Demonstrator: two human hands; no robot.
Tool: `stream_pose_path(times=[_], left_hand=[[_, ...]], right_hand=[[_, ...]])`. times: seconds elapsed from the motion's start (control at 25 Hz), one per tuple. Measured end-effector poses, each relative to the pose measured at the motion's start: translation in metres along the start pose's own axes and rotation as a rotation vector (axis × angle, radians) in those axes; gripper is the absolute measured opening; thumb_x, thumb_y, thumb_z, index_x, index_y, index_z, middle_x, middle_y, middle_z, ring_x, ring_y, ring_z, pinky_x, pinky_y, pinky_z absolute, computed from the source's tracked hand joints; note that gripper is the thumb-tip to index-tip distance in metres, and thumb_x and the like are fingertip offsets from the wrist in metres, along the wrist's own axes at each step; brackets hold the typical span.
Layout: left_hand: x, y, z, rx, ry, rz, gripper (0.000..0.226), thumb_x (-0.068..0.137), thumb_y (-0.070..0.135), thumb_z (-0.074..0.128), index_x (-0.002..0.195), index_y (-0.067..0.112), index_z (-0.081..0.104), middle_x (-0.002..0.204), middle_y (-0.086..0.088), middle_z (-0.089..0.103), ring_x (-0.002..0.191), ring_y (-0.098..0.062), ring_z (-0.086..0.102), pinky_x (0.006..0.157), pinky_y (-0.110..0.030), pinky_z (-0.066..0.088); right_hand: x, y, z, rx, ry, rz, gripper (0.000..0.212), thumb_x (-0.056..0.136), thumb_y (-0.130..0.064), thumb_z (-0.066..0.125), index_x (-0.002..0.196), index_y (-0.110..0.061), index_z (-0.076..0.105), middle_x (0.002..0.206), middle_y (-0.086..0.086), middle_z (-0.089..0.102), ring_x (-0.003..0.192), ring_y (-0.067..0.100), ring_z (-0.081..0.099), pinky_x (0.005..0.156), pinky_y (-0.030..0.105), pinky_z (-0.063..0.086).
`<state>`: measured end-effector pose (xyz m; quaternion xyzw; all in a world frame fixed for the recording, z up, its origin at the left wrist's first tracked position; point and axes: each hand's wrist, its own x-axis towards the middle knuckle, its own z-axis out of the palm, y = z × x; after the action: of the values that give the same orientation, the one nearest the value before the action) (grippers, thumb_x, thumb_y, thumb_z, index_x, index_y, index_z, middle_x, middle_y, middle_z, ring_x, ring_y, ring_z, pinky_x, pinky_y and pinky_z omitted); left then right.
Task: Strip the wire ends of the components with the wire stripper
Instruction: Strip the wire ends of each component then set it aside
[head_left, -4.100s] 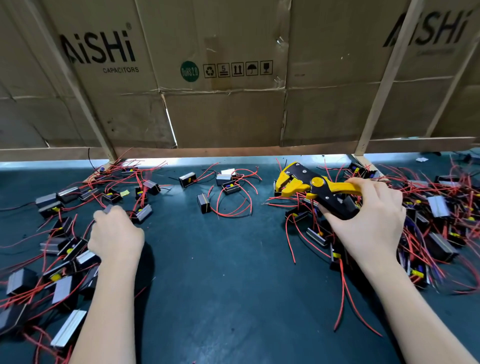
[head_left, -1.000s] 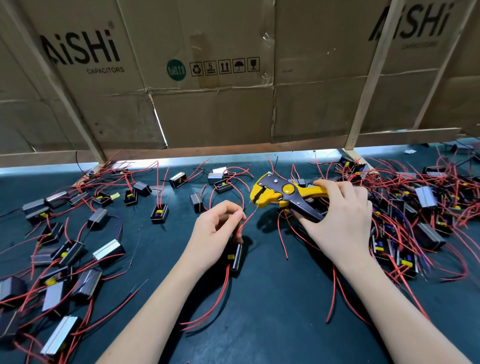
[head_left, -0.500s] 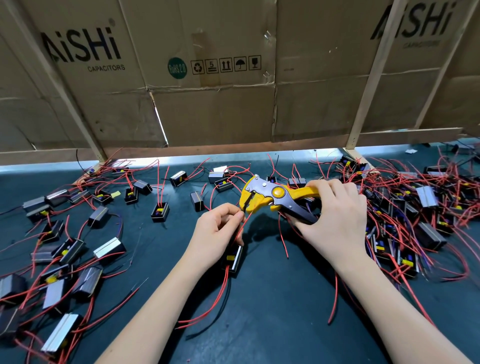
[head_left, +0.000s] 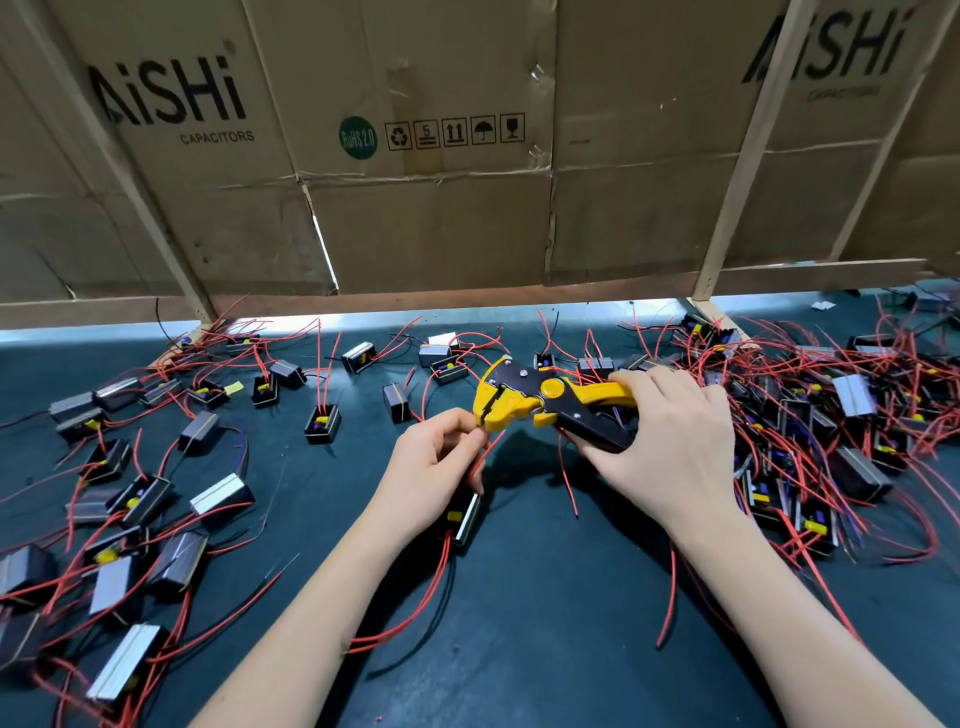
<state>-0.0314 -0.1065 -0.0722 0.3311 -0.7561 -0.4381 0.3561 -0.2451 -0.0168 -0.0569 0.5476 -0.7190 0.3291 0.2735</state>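
My right hand (head_left: 670, 447) grips the handles of a yellow and black wire stripper (head_left: 540, 400), held above the dark mat with its jaws pointing left. My left hand (head_left: 436, 462) pinches a red wire (head_left: 480, 457) right at the stripper's jaws. That wire runs down to a small black component (head_left: 462, 517) with a yellow part, hanging under my left hand just above the mat. More of its red and black leads trail toward me (head_left: 415, 613).
Several black components with red wires lie scattered on the left (head_left: 135, 499) and heaped densely on the right (head_left: 831, 431) of the dark green mat (head_left: 545, 597). A cardboard wall (head_left: 415, 156) on a wooden frame closes off the back.
The stripper has tilted a little and its jaws have closed in on the wire end that my left hand pinches. My left hand has risen slightly toward the jaws.
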Motion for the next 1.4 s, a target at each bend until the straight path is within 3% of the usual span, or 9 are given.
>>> stream_pose_path(times=[0.12, 0.28, 0.56, 0.8, 1.0, 1.08, 1.2, 1.4], left_hand=[[-0.001, -0.001, 0.000, 0.059, -0.012, -0.014, 0.019, 0.099, 0.010, 0.052, 0.081, 0.006, 0.058, 0.052, 0.000, 0.060, 0.055, -0.020, 0.054, 0.060, -0.031, 0.040], [-0.001, 0.004, 0.001, 0.035, -0.014, -0.024, 0.021, 0.100, 0.015, 0.053, 0.080, 0.011, 0.059, 0.051, 0.002, 0.057, 0.054, -0.019, 0.055, 0.057, -0.024, 0.041], [-0.003, 0.007, 0.002, 0.030, -0.012, -0.020, 0.021, 0.100, 0.014, 0.053, 0.079, 0.011, 0.057, 0.052, 0.004, 0.055, 0.052, -0.016, 0.055, 0.056, -0.024, 0.041], [-0.003, 0.006, 0.002, 0.027, -0.016, 0.000, 0.023, 0.100, 0.014, 0.053, 0.077, 0.015, 0.057, 0.051, 0.003, 0.055, 0.052, -0.017, 0.056, 0.058, -0.025, 0.041], [-0.002, 0.006, -0.001, -0.006, -0.012, -0.003, 0.022, 0.100, 0.016, 0.053, 0.079, 0.015, 0.060, 0.051, 0.003, 0.055, 0.052, -0.014, 0.057, 0.057, -0.018, 0.041], [-0.001, 0.006, -0.002, -0.038, -0.027, -0.018, 0.020, 0.100, 0.018, 0.054, 0.082, 0.014, 0.063, 0.053, 0.002, 0.055, 0.053, -0.015, 0.058, 0.057, -0.019, 0.042], [0.000, 0.007, -0.005, -0.140, -0.092, -0.084, 0.016, 0.096, 0.019, 0.060, 0.085, 0.010, 0.067, 0.061, -0.001, 0.055, 0.056, -0.012, 0.055, 0.058, -0.015, 0.044], [0.000, 0.010, -0.012, -0.115, -0.168, -0.074, 0.019, 0.092, 0.023, 0.066, 0.075, 0.019, 0.071, 0.067, 0.004, 0.058, 0.064, -0.009, 0.051, 0.063, -0.013, 0.042]], right_hand=[[0.000, 0.000, 0.000, -0.036, -0.008, -0.017, 0.054, 0.071, -0.066, 0.057, 0.086, -0.015, 0.063, 0.081, 0.002, 0.061, 0.082, 0.031, 0.058, 0.071, 0.039, 0.032], [0.000, 0.003, 0.000, -0.050, 0.037, 0.002, 0.052, 0.069, -0.060, 0.066, 0.088, -0.012, 0.062, 0.081, 0.004, 0.059, 0.079, 0.032, 0.053, 0.068, 0.039, 0.033], [0.001, 0.001, -0.001, -0.037, 0.030, 0.008, 0.062, 0.075, -0.071, 0.049, 0.089, -0.012, 0.064, 0.082, 0.004, 0.060, 0.079, 0.031, 0.054, 0.069, 0.039, 0.031], [0.001, 0.005, -0.002, -0.049, 0.013, 0.009, 0.055, 0.071, -0.067, 0.051, 0.085, -0.016, 0.067, 0.078, 0.000, 0.066, 0.075, 0.029, 0.061, 0.072, 0.038, 0.029], [0.001, 0.001, -0.003, -0.034, 0.064, 0.050, 0.053, 0.072, -0.066, 0.052, 0.064, -0.015, 0.060, 0.062, -0.001, 0.061, 0.055, 0.028, 0.053, 0.068, 0.035, 0.027], [0.000, 0.003, -0.001, -0.035, 0.069, 0.055, 0.049, 0.072, -0.065, 0.059, 0.072, -0.016, 0.064, 0.070, -0.001, 0.065, 0.065, 0.028, 0.058, 0.069, 0.036, 0.028], [-0.001, 0.007, 0.003, -0.091, 0.044, 0.062, 0.053, 0.068, -0.057, 0.074, 0.098, -0.014, 0.068, 0.091, 0.004, 0.065, 0.087, 0.031, 0.057, 0.074, 0.039, 0.032], [-0.001, 0.016, 0.004, -0.069, -0.011, 0.152, 0.060, 0.064, -0.052, 0.083, 0.106, -0.014, 0.067, 0.099, 0.006, 0.065, 0.096, 0.033, 0.055, 0.077, 0.042, 0.036]])
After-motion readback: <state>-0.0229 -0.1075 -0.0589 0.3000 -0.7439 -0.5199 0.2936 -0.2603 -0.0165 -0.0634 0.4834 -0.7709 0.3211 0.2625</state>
